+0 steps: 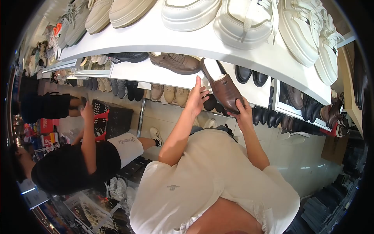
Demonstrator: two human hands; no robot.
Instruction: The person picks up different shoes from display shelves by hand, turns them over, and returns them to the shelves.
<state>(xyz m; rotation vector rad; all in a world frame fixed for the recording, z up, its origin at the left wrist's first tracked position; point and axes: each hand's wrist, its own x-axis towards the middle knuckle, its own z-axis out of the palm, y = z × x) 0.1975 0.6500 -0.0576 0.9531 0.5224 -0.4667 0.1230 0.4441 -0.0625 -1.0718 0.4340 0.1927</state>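
Observation:
A dark brown leather loafer [226,92] is gripped near its toe by my right hand [244,114], the fingers curled round the front. Its heel end points up toward the shelf, and a white lining or filling shows in its opening. My left hand [198,96] is held up just left of the loafer with its fingers apart and nothing in them. Behind, a brown lace-up shoe [175,62] lies sideways on the lower white shelf [132,73], close to the loafer's heel. Two black shoes [243,74] stand on that shelf to the right.
The upper white shelf [156,42] juts out above my hands, bearing white sneakers [243,27] and beige shoes [130,12]. More shoes stand in rows below. At left, a person in black [74,163] is near a dark basket [119,117] with red handles; another person stands beyond.

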